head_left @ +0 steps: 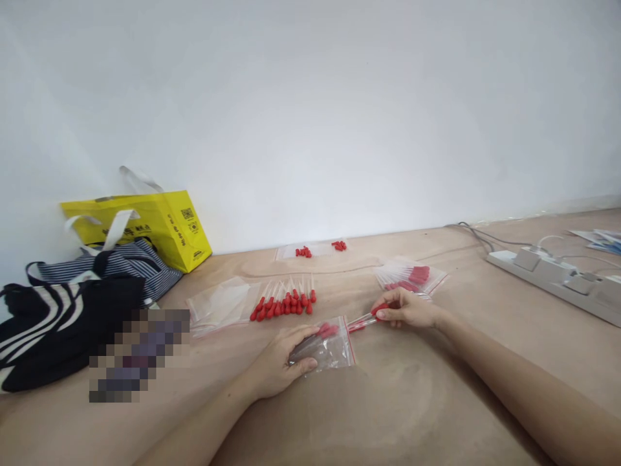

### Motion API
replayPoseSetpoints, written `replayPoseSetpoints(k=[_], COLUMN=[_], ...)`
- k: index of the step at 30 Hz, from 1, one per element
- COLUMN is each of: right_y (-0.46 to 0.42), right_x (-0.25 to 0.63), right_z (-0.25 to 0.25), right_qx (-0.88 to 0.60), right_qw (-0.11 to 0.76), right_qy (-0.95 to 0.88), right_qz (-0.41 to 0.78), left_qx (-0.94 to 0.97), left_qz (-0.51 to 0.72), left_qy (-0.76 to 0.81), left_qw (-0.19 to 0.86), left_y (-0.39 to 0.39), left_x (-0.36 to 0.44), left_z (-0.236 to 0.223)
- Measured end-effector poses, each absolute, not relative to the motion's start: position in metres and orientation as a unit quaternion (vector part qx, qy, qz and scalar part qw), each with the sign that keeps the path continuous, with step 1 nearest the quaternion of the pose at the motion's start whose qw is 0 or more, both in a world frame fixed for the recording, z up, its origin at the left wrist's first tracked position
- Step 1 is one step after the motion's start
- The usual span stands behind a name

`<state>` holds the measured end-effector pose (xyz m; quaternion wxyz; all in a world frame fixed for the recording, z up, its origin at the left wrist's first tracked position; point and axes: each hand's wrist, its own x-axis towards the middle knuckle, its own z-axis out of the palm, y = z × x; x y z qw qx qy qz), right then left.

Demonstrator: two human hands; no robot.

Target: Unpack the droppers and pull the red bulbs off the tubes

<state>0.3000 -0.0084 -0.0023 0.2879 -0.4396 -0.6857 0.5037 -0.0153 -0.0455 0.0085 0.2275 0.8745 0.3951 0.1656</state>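
My left hand (286,362) is closed on a clear zip-lock bag (327,356), which has a red strip along its mouth on the right. Red rubber bulbs (328,330) show inside this bag. Between the fingertips of my right hand (405,309) is the red bulb of a dropper (363,319), its clear tube pointing left at the bag's mouth. Whether its tip is inside I cannot tell. Behind my left hand lies a row of red-bulbed droppers (286,303), tubes pointing away. Just beyond my right hand rests a filled bag of droppers (420,274).
Flat clear bags (218,304) lie left of the dropper row. More red bulbs (303,252) sit near the wall. A white power strip (548,278) with cables is at right. A yellow bag (184,226), striped cloth (140,268) and black garment (72,330) are at left.
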Motion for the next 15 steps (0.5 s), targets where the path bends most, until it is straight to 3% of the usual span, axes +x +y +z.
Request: replayPoseSetpoints(k=[7, 11, 15], right_y=[0.004, 0.020, 0.032], right_x=[0.323, 0.276, 0.212], right_z=[0.018, 0.014, 0.006], right_qx=[-0.500, -0.592, -0.580], right_qw=[0.380, 0.405, 0.384], right_qy=[-0.662, -0.666, -0.703], right_qz=[0.409, 0.205, 0.146], left_qx=[0.878, 0.878, 0.878], left_qz=[0.157, 0.152, 0.157], left_qy=[0.389, 0.392, 0.390], left_qw=[0.230, 0.231, 0.229], left_y=[-0.046, -0.046, -0.047], left_x=[-0.014, -0.013, -0.012], left_z=[0.012, 0.014, 0.013])
